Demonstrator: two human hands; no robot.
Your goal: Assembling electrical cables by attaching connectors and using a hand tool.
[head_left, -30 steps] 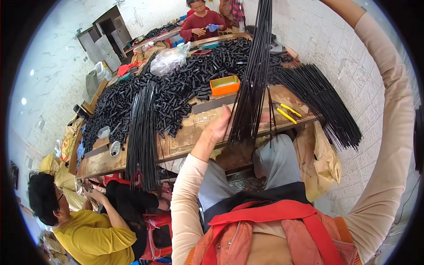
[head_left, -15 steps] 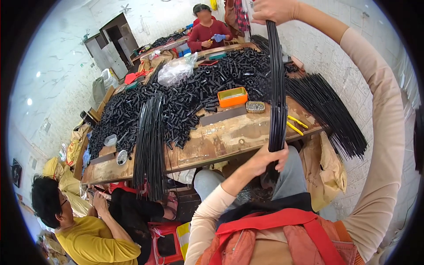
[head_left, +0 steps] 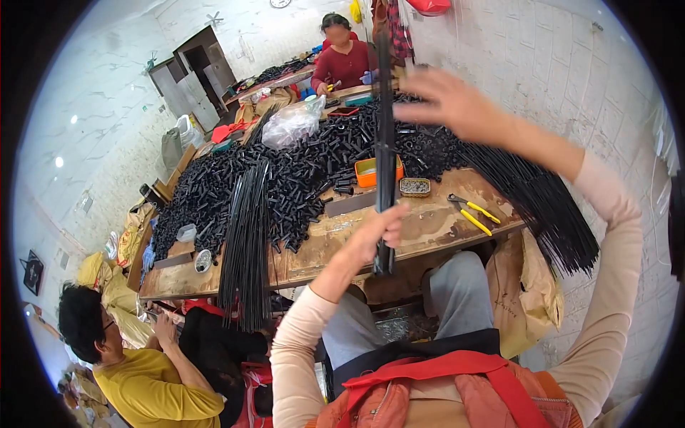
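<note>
Head view: the right hand (head_left: 457, 103), blurred at upper centre-right, has released the top of the thin black rod bundle (head_left: 385, 167); its fingers are spread, and I cannot tell whether they touch. The left hand (head_left: 377, 232), mid-frame, grips the lower end, apparently now bearing the central, upright bundle alone.

Long, pale peach sleeves (head_left: 614, 285) cover both arms, creased along their length and stopping short of the bare left hand (head_left: 378, 232) and right hand (head_left: 457, 107). Over them is a coral padded garment (head_left: 477, 399) with ribbed orange edging (head_left: 548, 389) and pale zips (head_left: 380, 401) (one runs down its left front). A broad red band (head_left: 428, 371) crosses it, beside a black layer (head_left: 421, 347) and grey trousers (head_left: 462, 292).
</note>
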